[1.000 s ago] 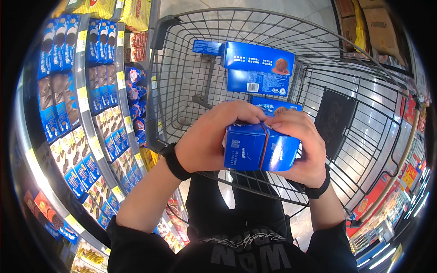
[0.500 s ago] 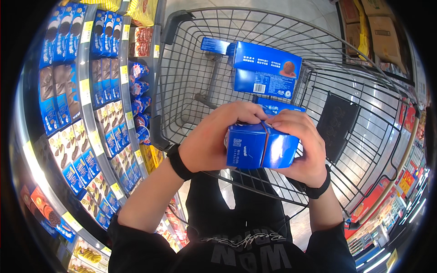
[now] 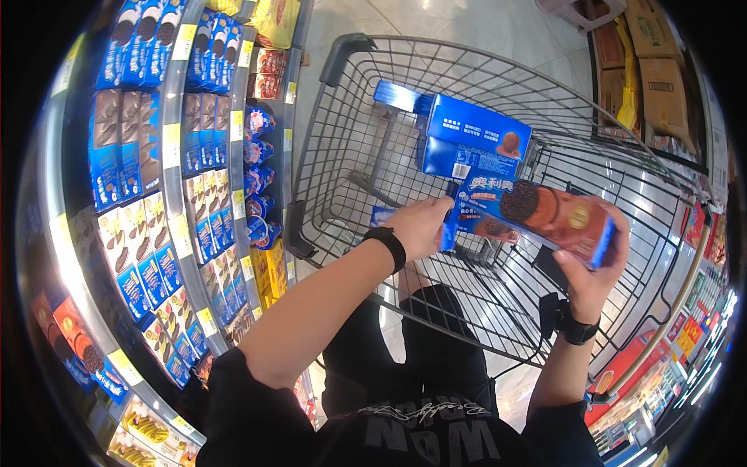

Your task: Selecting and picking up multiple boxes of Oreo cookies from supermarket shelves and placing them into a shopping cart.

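My right hand (image 3: 597, 272) grips a blue-and-brown cookie box (image 3: 556, 222), tilted over the cart's right side, its cookie picture facing up. My left hand (image 3: 416, 227) reaches into the wire cart (image 3: 342, 105), its fingers closed on the edge of a blue box (image 3: 450, 236), whose rest is partly hidden by that hand and the cookie box. Beyond both hands, larger blue boxes (image 3: 475, 132) and a smaller blue box (image 3: 393, 93) lie in the cart.
Shelves (image 3: 171, 156) of blue, white and yellow snack packs line the left side. Cardboard cartons (image 3: 657, 86) stand at the back right, near a pale plastic stool (image 3: 572, 12). More store displays (image 3: 692, 331) show at the lower right.
My hands have moved apart: the left forward into the cart, the right outward and to the right. The boxes held together before are now separated, the right one turned to show its picture.
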{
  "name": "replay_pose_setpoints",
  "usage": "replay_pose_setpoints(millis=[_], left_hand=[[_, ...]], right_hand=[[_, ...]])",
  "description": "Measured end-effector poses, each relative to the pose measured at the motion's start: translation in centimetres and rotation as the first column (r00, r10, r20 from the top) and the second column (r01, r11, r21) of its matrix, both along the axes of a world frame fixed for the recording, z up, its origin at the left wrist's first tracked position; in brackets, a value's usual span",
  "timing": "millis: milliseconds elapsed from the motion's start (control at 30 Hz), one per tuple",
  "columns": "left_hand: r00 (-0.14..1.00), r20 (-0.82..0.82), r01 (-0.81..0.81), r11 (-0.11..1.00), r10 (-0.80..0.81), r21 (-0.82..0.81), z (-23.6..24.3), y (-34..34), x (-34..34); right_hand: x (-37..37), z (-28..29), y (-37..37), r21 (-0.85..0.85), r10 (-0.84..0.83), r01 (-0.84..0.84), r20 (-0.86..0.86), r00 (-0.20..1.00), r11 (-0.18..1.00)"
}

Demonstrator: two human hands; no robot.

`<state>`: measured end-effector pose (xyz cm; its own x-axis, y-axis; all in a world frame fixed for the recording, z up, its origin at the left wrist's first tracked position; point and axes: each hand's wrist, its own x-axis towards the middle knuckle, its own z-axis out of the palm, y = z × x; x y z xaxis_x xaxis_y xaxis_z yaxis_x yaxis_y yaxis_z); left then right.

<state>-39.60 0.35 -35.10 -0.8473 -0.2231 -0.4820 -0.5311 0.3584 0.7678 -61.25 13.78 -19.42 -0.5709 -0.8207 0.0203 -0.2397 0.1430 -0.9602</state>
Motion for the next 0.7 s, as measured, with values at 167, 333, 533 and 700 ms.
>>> replay_pose_setpoints(millis=[167, 333, 533, 700], left_hand=[[0.740, -0.132, -0.260, 0.462, 0.660, 0.848, 3.5, -2.1, 1.9], [0.561, -0.489, -0.256, 0.702, 0.668, 0.665, 11.6, -3.9, 7.3], [0.501, -0.070, -0.584, 0.397, 0.862, 0.708, 18.4, -1.5, 19.6], [0.348, 0.036, -0.674, 0.224, 0.937, 0.704, 20.3, 3.4, 30.5]], right_hand=[[-0.6, -0.8, 0.8, -0.055, -0.107, 0.129, 0.296, 0.949, 0.990], [2.3, 0.3, -1.6, -0.067, 0.022, 0.010, 0.463, 0.886, 0.998], [11.0, 5.2, -13.7, -0.004, 0.465, -0.522, 0.461, 0.756, 0.853], [23.7, 10.5, -25.8, 0.021, 0.932, -0.936, 0.087, 0.352, 0.352]])
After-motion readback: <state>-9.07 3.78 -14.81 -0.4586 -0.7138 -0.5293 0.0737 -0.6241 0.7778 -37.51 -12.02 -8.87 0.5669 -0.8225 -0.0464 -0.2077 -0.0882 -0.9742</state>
